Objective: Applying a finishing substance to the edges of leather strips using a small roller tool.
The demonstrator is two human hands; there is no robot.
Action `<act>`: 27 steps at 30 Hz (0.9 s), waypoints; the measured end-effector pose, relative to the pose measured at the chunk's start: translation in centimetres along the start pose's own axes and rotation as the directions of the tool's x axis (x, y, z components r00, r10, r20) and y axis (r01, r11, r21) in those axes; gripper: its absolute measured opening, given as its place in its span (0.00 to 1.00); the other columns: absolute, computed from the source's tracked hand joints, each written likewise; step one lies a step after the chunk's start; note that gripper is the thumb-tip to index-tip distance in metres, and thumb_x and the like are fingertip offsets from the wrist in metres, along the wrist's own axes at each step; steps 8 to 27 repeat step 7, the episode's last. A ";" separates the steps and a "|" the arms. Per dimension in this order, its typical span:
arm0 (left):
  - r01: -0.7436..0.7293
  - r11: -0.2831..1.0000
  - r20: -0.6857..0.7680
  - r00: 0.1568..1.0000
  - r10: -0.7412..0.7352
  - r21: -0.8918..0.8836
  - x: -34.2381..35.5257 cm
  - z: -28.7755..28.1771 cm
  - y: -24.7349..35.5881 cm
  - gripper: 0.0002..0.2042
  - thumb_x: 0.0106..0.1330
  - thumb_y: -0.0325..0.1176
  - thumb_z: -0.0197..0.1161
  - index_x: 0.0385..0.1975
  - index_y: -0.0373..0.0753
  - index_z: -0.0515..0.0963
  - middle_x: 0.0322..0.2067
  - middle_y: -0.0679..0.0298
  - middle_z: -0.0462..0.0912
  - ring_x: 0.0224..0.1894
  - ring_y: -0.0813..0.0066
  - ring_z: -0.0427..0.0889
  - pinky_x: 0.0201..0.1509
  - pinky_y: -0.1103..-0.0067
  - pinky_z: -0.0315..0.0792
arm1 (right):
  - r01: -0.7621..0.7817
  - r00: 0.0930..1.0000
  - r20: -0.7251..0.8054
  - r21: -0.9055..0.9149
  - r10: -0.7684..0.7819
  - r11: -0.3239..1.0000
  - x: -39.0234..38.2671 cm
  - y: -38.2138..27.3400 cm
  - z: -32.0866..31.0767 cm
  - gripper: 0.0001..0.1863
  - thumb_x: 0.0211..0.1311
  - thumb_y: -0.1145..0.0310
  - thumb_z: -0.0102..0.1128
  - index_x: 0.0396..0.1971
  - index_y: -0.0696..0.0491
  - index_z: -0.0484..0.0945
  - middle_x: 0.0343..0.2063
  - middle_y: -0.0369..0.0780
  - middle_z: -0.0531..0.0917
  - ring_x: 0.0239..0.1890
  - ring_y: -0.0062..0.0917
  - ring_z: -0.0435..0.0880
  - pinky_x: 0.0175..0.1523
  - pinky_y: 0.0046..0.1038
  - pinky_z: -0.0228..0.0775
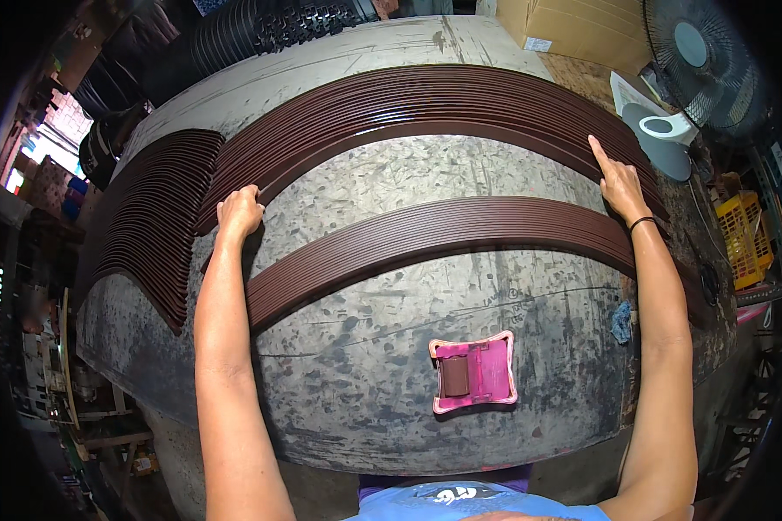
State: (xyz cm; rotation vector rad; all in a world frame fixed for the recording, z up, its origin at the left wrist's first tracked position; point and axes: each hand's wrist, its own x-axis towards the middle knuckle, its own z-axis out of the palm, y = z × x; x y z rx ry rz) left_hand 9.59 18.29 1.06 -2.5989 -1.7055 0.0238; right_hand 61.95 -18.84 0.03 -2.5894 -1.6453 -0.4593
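Note:
A long stack of glossy dark brown strips (426,95) lies across the far part of the table, bent into an arc by the lens. My left hand (240,211) is closed over its near edge at the left end, fingers curled round the nearest strip. At the right end my right hand (620,184) grips the same edge, with its index finger stretched out along the strips and the others curled. Nearer to me, between my forearms, lies a second band of brown strips (443,227). A pink plastic holder (495,372) with a brown piece in it rests on the tabletop.
Another pile of dark strips (152,217) stands at the left. Black bundled lengths (261,35) lie at the back. At the right are a fan (695,61), a cardboard box (586,30), a yellow crate (743,239) and a blue scrap (620,322) on the worn table (356,391).

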 end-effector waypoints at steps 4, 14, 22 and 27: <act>-0.004 1.000 -0.002 1.000 0.004 0.004 0.3 0.4 -0.2 0.12 0.56 0.35 0.63 0.40 0.40 0.78 0.38 0.54 0.82 0.48 0.57 0.78 0.51 0.62 0.67 | -0.008 1.000 -0.019 -0.011 0.008 1.000 0.0 0.1 0.3 0.46 0.48 0.85 0.53 0.68 0.42 0.50 0.29 0.44 0.81 0.33 0.38 0.80 0.41 0.41 0.69; 0.009 1.000 -0.026 1.000 -0.009 0.017 0.3 0.2 0.2 0.13 0.56 0.36 0.64 0.40 0.40 0.78 0.39 0.54 0.82 0.48 0.57 0.78 0.51 0.62 0.67 | -0.035 0.999 0.033 -0.030 0.036 0.999 -0.3 0.3 0.2 0.46 0.49 0.83 0.55 0.68 0.41 0.49 0.30 0.44 0.81 0.34 0.37 0.80 0.42 0.41 0.69; 0.009 1.000 -0.026 1.000 -0.009 0.017 0.3 0.2 0.2 0.13 0.56 0.36 0.64 0.40 0.40 0.78 0.39 0.54 0.82 0.48 0.57 0.78 0.51 0.62 0.67 | -0.035 0.999 0.033 -0.030 0.036 0.999 -0.3 0.3 0.2 0.46 0.49 0.83 0.55 0.68 0.41 0.49 0.30 0.44 0.81 0.34 0.37 0.80 0.42 0.41 0.69; 0.009 1.000 -0.026 1.000 -0.009 0.017 0.3 0.2 0.2 0.13 0.56 0.36 0.64 0.40 0.40 0.78 0.39 0.54 0.82 0.48 0.57 0.78 0.51 0.62 0.67 | -0.035 0.999 0.033 -0.030 0.036 0.999 -0.3 0.3 0.2 0.46 0.49 0.83 0.55 0.68 0.41 0.49 0.30 0.44 0.81 0.34 0.37 0.80 0.42 0.41 0.69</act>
